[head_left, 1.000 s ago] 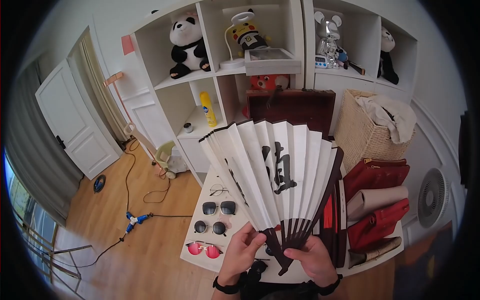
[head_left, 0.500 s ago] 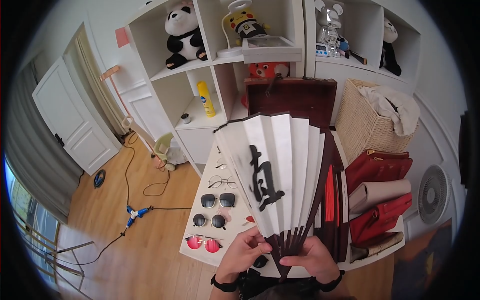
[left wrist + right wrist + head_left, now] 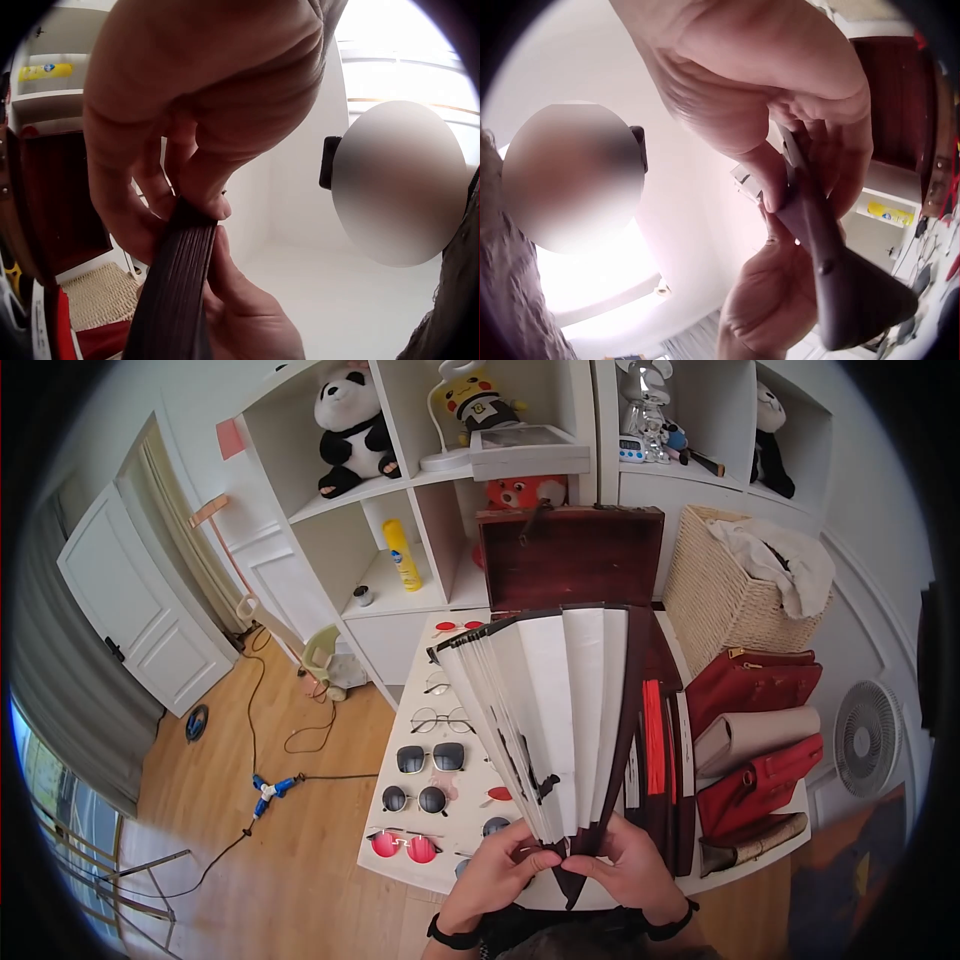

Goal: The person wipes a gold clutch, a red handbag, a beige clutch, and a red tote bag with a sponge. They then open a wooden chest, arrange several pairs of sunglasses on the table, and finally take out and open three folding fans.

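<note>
A white folding fan (image 3: 545,710) with dark ribs and black brush marks stands partly spread above the table, its narrow end low. The left hand (image 3: 492,875) pinches the ribs near that end from the left, and the right hand (image 3: 635,870) grips them from the right, both thumbs in front. In the left wrist view the dark stacked ribs (image 3: 174,277) lie between the left hand (image 3: 202,82) and the other hand's thumb. In the right wrist view the right hand (image 3: 780,67) holds the dark guard rib (image 3: 825,255).
Sunglasses (image 3: 430,758) and other glasses line the table's left side. Behind the fan stands an open dark red case (image 3: 570,560). To the right are dark folded fans (image 3: 685,790), red bags (image 3: 755,695), a wicker basket (image 3: 735,600) and a fan appliance (image 3: 868,738).
The paper fan has narrowed from widely spread to partly folded, its left pleats now bunched together. Both hands have drawn closer together at its base. The head view has shifted slightly.
</note>
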The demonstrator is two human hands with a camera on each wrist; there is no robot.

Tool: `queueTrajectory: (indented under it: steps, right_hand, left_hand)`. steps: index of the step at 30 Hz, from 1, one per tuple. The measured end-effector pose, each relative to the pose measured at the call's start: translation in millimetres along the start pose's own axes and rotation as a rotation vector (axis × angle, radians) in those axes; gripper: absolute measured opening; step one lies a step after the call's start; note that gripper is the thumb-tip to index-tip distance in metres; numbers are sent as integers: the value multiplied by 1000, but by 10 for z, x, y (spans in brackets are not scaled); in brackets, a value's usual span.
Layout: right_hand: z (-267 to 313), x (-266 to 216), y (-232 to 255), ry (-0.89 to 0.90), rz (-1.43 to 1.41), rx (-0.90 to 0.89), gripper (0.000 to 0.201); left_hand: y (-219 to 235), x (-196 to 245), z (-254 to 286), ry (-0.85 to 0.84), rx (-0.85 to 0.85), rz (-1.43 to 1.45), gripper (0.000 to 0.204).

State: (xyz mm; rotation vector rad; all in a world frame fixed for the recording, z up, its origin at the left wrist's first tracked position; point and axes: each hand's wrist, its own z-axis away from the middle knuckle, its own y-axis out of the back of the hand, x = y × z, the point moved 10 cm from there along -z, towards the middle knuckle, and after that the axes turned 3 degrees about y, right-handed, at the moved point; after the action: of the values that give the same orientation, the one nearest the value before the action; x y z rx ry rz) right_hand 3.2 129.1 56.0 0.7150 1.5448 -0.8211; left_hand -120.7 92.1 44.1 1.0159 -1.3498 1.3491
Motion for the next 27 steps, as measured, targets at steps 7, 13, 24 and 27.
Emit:
queueTrajectory:
  steps: [7, 13, 24, 27]
  right_hand:
    - [40, -119, -45, -23, 388, -100, 36]
    - [127, -277, -90, -14, 719, 25, 26]
    - [119, -398, -185, 191, 834, -30, 20]
    - [138, -355, -339, 250, 899, -136, 18]
  left_hand:
    - [9, 84, 48, 61, 132, -471, 23]
    - [-91, 220, 45, -45, 222, -605, 24]
    - [62, 316, 106, -287, 169, -54, 59]
    - [133, 545, 405, -615, 344, 121, 63]
